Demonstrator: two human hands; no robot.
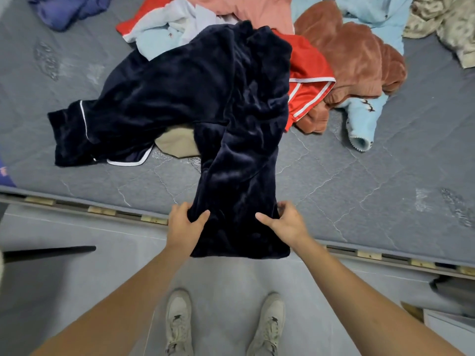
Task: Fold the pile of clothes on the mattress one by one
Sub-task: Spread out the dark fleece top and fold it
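A dark navy velvet garment [231,155] with white piping stretches from the clothes pile to the near edge of the grey mattress [359,188]. Its near end hangs over the edge. My left hand [183,224] grips its left side, thumb on top. My right hand [288,222] grips its right side the same way. Behind it the pile holds a red garment with white trim [308,78], a rust-brown fleece [354,55], a light blue fleece [365,119], a pink top [257,9] and a pale blue piece [164,29]. A beige item [177,145] peeks out under the navy cloth.
A purple garment [66,9] lies at the far left and a camouflage-patterned one [447,24] at the far right. The bed frame's slats [100,210] run along the mattress edge. My shoes [180,322] stand on the grey floor below.
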